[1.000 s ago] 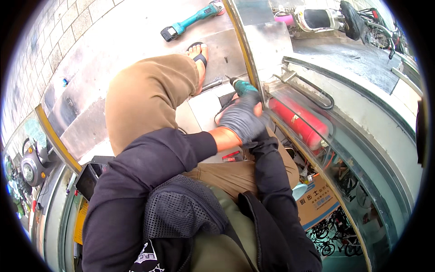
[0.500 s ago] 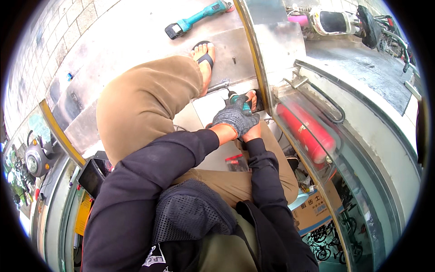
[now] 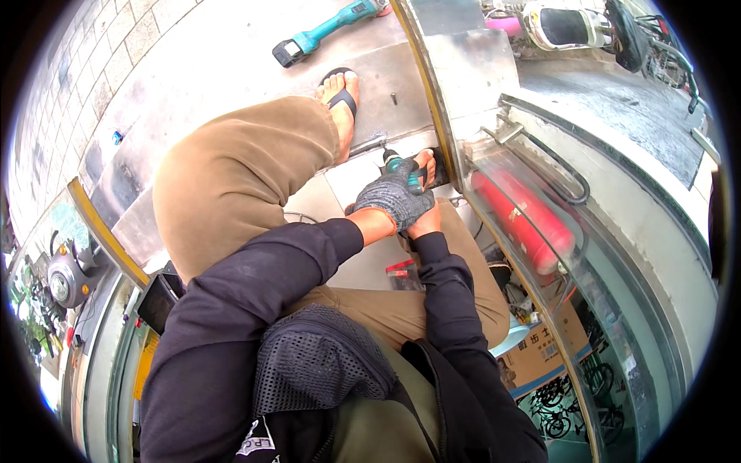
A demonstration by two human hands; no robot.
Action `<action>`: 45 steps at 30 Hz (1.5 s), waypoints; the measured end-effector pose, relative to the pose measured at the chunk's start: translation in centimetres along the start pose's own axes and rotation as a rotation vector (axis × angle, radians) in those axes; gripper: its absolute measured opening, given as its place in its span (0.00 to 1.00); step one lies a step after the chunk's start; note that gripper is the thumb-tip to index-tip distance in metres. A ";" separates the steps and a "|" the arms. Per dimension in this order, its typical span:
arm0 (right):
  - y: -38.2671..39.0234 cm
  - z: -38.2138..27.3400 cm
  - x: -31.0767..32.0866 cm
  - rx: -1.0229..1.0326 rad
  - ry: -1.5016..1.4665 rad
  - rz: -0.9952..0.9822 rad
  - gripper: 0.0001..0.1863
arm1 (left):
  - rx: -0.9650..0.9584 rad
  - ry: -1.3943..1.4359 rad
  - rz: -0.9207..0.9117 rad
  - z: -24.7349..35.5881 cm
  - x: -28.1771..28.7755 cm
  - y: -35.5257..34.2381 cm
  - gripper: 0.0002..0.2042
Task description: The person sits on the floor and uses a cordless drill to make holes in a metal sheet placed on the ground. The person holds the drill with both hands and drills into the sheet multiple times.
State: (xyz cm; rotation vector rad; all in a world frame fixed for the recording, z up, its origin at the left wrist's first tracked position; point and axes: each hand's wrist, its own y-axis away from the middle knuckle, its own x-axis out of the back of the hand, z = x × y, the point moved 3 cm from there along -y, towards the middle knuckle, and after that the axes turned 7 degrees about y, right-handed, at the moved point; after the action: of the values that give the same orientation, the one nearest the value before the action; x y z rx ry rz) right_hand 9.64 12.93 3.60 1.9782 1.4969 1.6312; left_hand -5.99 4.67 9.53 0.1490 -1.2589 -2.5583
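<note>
A teal and black power drill (image 3: 394, 161) points away from me, its tip at the dark floor channel (image 3: 369, 150) between my feet. Across the top of the drill lies my left hand (image 3: 394, 198), in a grey knit glove, its fingers wrapped round the body. My bare right hand (image 3: 425, 221) closes on the drill's rear from the right, largely covered by the glove. Whether the tip touches the channel is too small to tell. A small screw (image 3: 394, 99) lies on the metal plate beyond.
A teal cordless angle grinder (image 3: 328, 29) lies farther out. Brass-coloured door frames (image 3: 432, 85) flank me. Behind glass at right is a red fire extinguisher (image 3: 525, 220), with a cardboard box (image 3: 544, 351) below. A clear bag with red items (image 3: 403, 273) sits between my legs.
Both hands still hold the drill in nearly the same place. The whole view has shifted slightly; nothing has been picked up or let go.
</note>
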 end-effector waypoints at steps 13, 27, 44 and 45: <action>-0.4 -5.8 3.0 -0.025 0.214 -0.148 0.24 | 0.201 0.228 0.048 0.4 2.0 0.4 0.34; -0.8 -4.2 1.3 -0.070 0.131 -0.136 0.22 | 0.155 0.184 0.056 3.3 4.5 1.6 0.26; -1.0 -4.0 1.2 -0.061 0.113 -0.146 0.22 | 0.188 0.212 0.060 1.6 3.5 0.5 0.30; -1.1 -3.4 0.9 -0.055 0.100 -0.124 0.24 | 0.207 0.217 0.069 1.2 3.2 0.3 0.29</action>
State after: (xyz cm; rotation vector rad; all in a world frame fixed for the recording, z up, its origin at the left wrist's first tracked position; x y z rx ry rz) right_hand 6.15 12.65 4.77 1.7626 1.5579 1.7225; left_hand -9.20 4.47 10.65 0.4072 -1.4122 -2.2784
